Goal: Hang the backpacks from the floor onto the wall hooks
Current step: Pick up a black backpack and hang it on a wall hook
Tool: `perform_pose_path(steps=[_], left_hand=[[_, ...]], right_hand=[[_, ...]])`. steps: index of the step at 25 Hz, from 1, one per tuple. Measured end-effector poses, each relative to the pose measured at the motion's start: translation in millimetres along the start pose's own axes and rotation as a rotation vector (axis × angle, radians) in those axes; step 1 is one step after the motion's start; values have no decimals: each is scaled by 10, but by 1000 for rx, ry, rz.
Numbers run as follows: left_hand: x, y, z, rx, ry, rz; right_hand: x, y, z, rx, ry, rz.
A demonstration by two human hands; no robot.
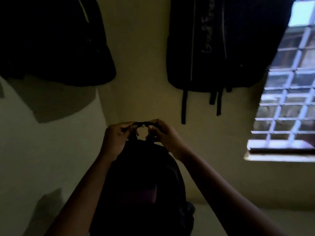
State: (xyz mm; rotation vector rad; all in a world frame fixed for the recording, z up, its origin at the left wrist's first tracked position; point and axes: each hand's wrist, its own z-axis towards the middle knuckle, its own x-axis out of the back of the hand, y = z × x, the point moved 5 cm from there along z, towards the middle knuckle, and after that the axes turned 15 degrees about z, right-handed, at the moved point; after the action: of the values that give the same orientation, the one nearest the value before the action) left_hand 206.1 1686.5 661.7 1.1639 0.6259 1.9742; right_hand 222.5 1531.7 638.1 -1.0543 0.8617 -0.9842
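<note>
A dark backpack (143, 184) hangs in front of me against the yellowish wall. Its top handle loop (142, 123) is pinched from both sides: my left hand (115, 138) grips the loop's left end and my right hand (163, 133) grips its right end. A small pale spot, possibly a wall hook (142, 126), shows through the loop; the dim light makes it hard to tell. Two other dark backpacks hang higher on the wall: one at the upper left (51, 40), one at the upper right (226, 41) with straps dangling below it.
A barred window (289, 92) with a pale sill (279, 157) lets in light at the right. The wall (141, 65) between the hanging backpacks is bare. The room is very dark and the floor is barely visible at the lower right.
</note>
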Motion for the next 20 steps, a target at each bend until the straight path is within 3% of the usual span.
perform_pose_path(steps=[9, 20], left_hand=[[170, 762, 1959, -153, 447, -32], [377, 1401, 4555, -330, 694, -101]], right_hand=[[404, -1436, 1893, 341, 26, -139], [1036, -2739, 4111, 625, 296, -176]])
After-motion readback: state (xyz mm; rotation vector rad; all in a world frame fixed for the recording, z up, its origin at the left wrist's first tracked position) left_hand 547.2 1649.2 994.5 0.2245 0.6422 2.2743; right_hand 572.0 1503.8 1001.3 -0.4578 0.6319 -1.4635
